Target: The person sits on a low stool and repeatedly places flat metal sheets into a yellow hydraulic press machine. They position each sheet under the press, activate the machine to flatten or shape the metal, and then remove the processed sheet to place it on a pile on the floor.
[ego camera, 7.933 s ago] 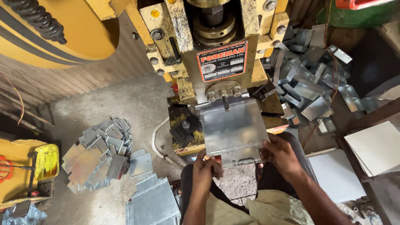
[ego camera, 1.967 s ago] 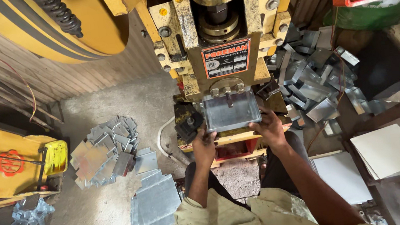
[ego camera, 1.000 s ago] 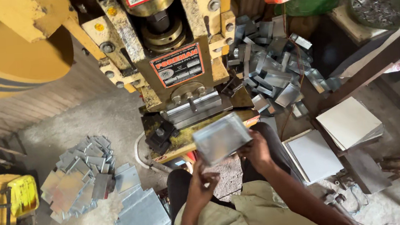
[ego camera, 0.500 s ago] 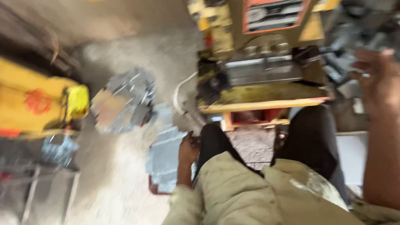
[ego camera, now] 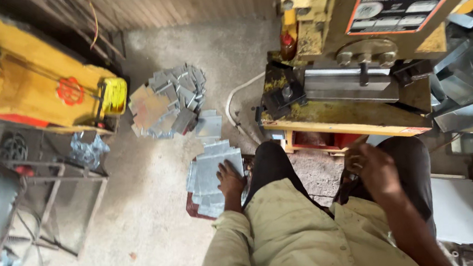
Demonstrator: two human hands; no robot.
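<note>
Lowered since earlier, left hand (ego camera: 229, 179) lies flat-fingered on one sheet stack (ego camera: 213, 176); right hand (ego camera: 374, 167) loose, holding nothing.

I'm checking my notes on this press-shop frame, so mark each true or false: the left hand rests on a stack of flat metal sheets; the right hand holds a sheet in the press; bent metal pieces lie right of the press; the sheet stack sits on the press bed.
1. The left hand rests on the stack of flat metal sheets: true.
2. The right hand holds a sheet in the press: false; it is above the person's lap, with no sheet.
3. Bent metal pieces lie right of the press: true.
4. The stack sits on the press bed: false; it lies low, left of the person's leg.
</note>
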